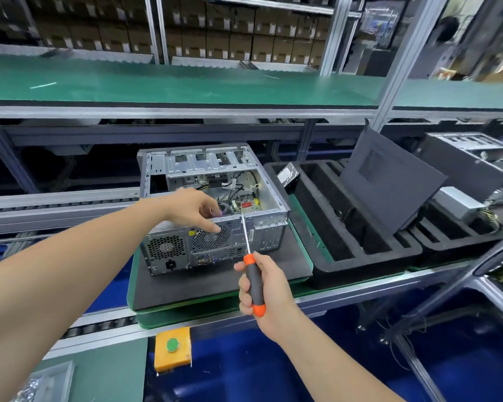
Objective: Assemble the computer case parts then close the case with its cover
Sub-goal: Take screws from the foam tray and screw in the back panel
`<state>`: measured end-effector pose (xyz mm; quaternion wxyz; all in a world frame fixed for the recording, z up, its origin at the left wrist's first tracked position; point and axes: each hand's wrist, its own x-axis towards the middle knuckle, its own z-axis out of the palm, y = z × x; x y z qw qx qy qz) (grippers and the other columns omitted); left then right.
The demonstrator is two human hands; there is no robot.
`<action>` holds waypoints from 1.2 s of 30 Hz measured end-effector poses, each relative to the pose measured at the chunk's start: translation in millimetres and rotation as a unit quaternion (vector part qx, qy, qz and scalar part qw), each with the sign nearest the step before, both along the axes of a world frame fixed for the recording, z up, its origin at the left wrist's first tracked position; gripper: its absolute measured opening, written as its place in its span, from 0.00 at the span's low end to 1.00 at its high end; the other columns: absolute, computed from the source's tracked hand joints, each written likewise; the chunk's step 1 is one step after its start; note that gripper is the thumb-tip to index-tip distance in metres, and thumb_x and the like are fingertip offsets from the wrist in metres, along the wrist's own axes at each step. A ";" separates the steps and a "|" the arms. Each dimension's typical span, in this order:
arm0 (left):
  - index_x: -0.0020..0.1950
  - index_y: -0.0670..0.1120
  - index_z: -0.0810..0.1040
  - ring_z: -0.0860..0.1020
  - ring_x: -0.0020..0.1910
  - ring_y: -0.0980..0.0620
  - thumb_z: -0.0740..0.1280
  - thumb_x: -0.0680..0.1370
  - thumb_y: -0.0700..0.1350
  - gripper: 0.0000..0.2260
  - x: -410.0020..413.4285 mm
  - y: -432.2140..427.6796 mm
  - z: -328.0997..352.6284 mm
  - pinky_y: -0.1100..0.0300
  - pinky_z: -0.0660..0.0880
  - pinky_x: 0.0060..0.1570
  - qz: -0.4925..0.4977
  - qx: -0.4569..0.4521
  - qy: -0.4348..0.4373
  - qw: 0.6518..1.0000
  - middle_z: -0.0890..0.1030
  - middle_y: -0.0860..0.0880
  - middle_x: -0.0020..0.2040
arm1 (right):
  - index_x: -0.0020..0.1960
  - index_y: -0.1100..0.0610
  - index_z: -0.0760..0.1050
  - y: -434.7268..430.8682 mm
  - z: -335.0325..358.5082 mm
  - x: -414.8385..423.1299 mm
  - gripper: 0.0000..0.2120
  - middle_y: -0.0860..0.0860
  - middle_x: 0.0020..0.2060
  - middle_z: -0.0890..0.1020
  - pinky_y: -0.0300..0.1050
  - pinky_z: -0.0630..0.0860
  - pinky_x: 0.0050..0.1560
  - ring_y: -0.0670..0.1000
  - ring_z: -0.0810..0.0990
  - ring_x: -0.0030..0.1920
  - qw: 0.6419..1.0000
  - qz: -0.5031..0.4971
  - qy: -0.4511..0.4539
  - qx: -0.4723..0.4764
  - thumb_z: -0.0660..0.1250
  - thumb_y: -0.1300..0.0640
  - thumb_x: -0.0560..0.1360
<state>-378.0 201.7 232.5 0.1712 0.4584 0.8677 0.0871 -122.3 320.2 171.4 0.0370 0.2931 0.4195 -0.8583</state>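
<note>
An open grey computer case (273, 198) lies on a black mat (288, 265) in the middle, rear panel toward me, motherboard and cables showing inside. My left hand (195, 208) reaches over the case's rear edge, fingers curled down at the fan grille; whether it pinches something small I cannot tell. My right hand (262, 285) grips a screwdriver (254, 282) with a grey and orange handle, its shaft pointing up to the rear edge of the case. The dark side cover (389, 181) leans tilted in a foam tray on the right.
Black foam trays (331, 236) with slots stand right of the case; one holds a hard drive (288, 177). Another case (471, 158) sits far right. A yellow box with a green button (172, 348) is on the conveyor's front rail. A bin of screws (38, 384) sits bottom left.
</note>
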 end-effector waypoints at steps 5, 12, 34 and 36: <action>0.57 0.53 0.84 0.81 0.48 0.60 0.69 0.79 0.56 0.12 23.6 79.8 5.3 0.54 0.80 0.52 -0.031 0.153 0.027 0.987 0.84 0.57 0.48 | 0.45 0.58 0.81 79.5 15.1 -3.6 0.19 0.52 0.29 0.75 0.41 0.64 0.23 0.51 0.69 0.23 0.991 -0.094 0.015 0.099 0.63 0.46 0.84; 0.55 0.50 0.85 0.80 0.46 0.58 0.68 0.79 0.43 0.08 59.9 206.1 -2.3 0.58 0.77 0.55 -0.029 0.208 0.000 0.978 0.83 0.56 0.47 | 0.48 0.59 0.80 208.1 24.0 -14.3 0.14 0.53 0.29 0.77 0.41 0.67 0.24 0.52 0.71 0.23 0.965 -0.176 -0.007 0.196 0.64 0.49 0.82; 0.50 0.51 0.85 0.80 0.50 0.56 0.63 0.76 0.29 0.19 10.0 386.5 -151.7 0.65 0.77 0.55 0.358 0.125 -0.058 0.924 0.83 0.55 0.45 | 0.49 0.49 0.78 459.8 -97.9 -138.7 0.05 0.50 0.43 0.84 0.54 0.83 0.43 0.55 0.84 0.40 0.892 0.041 -0.028 0.450 0.71 0.57 0.75; 0.48 0.53 0.86 0.82 0.45 0.59 0.67 0.76 0.31 0.17 5.2 383.9 -153.9 0.71 0.77 0.47 0.362 0.142 -0.061 0.919 0.84 0.58 0.42 | 0.49 0.49 0.78 459.1 -100.3 -147.1 0.06 0.51 0.44 0.84 0.59 0.84 0.48 0.58 0.85 0.45 0.887 0.062 -0.016 0.457 0.71 0.58 0.75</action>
